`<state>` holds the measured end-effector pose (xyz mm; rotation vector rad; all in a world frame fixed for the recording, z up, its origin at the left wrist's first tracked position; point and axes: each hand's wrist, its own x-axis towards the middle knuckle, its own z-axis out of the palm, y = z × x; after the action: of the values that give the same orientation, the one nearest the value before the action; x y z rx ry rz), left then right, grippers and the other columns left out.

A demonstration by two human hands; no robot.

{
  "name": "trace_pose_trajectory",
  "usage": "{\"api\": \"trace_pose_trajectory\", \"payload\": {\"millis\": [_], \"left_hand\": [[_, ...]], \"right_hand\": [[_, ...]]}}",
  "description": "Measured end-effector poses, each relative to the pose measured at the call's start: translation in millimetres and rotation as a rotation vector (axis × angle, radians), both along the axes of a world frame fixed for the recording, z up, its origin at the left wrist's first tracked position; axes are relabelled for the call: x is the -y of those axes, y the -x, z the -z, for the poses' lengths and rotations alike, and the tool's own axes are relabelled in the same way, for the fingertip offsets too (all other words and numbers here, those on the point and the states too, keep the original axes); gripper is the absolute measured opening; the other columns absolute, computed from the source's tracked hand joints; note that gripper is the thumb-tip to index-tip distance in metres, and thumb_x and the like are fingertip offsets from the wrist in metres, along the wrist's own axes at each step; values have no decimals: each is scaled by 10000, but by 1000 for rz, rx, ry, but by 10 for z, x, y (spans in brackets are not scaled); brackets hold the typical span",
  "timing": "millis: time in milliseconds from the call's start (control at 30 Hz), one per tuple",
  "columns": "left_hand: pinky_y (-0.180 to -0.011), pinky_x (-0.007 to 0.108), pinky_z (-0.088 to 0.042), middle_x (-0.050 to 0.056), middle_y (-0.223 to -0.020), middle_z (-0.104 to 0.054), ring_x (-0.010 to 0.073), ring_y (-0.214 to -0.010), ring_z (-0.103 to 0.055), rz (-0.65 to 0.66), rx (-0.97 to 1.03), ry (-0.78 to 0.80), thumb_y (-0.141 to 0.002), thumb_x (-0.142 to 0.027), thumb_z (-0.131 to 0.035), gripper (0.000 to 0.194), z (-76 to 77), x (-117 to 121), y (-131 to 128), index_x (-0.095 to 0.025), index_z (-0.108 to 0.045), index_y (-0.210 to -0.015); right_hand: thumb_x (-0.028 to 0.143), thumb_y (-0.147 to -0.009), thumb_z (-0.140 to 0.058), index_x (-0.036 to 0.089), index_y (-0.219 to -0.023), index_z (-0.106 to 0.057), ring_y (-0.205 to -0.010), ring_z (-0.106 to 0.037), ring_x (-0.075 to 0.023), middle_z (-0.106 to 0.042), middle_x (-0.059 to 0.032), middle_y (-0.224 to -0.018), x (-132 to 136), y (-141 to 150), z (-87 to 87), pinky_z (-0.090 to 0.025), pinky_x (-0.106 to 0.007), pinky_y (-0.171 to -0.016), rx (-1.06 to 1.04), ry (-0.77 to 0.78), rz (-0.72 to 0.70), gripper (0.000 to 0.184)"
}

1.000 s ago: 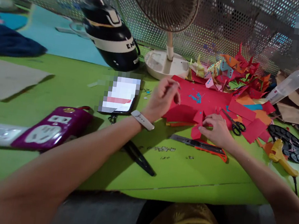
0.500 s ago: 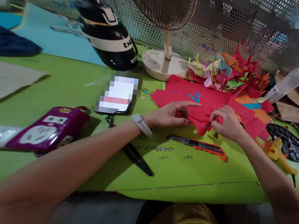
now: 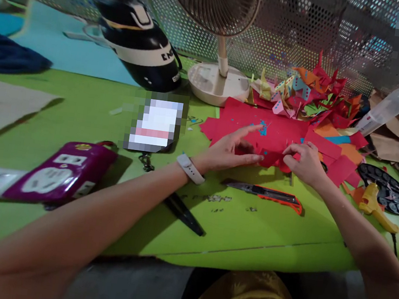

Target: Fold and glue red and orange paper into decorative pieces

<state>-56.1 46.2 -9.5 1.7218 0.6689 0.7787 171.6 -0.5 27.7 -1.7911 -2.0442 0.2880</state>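
My left hand [image 3: 230,151], with a white band on its wrist, lies over the red paper [image 3: 233,115]. Its index finger stretches toward the small blue bits [image 3: 263,127], and its thumb reaches beside a folded red paper piece [image 3: 271,158]; the fingers are apart. To the right, my right hand [image 3: 304,161] is closed in a pinch at the edge of the red paper; what sits between its fingertips is too small to make out. Below both hands lies an orange-handled utility knife [image 3: 277,196], near black tweezers [image 3: 187,214].
Behind stand a fan [image 3: 218,86] and a black-and-white bottle [image 3: 142,49]. Folded coloured papers [image 3: 306,92] pile up at the back right. A yellow glue gun [image 3: 372,201] rests on a black round tray [image 3: 396,187]. At left are a phone [image 3: 156,124] and a purple power strip [image 3: 67,171].
My left index finger has moved over the blue bits, its thumb slightly right. The folded red piece has shifted up and away from the table's front edge. My right hand stays nearly in place, pinched.
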Motion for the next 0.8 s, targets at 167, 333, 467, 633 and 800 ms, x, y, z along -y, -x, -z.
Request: {"api": "trace_pose_trajectory", "payload": {"millis": [167,333,467,633,800], "left_hand": [[-778,286,-522,49,-899,-755,163,-821,-689,-12,39,138,-777,-354,-759,874,32,-18,-36,-203,-330,-1524],[-718,262,-523,29,-822,-753,148,-754,-684,-59,32,141,-795,-338,-741,738,83,-29,-50,-205,-448,-1459],[-753,268,-537,25,-843,-754,150,-798,-694,-52,88,176,-788,-336,-746,648,103,-44,-42,-211,-536,-1388],[-765,287,-549,23,-838,-748,146,-798,-688,-69,119,222,-779,-354,-763,641,119,-52,-46,-201,-552,-1365],[-782,293,-548,25,-857,-746,147,-818,-691,-109,94,244,-757,-327,-778,606,85,-35,-57,-187,-594,-1316]], "right_hand": [[155,-754,-548,229,-702,-666,-839,-671,-209,-717,5,-733,-34,-19,45,-286,-508,-1122,6,-17,40,149],[136,-752,-557,207,-870,-714,-931,-676,-220,-747,-49,-918,-62,-99,38,-470,-406,-960,-63,-40,-26,209],[178,-793,-553,217,-984,-707,-950,-676,-215,-726,-66,-1018,44,-357,-96,-511,-398,-919,-122,-163,-47,249],[254,-845,-547,240,-950,-710,-954,-680,-245,-734,-73,-1011,566,-952,-343,-510,-450,-929,-5,-250,60,195],[268,-787,-556,240,-975,-725,-892,-693,-241,-744,-101,-1022,1142,-1636,-406,-519,-382,-794,88,-196,451,254]]}}
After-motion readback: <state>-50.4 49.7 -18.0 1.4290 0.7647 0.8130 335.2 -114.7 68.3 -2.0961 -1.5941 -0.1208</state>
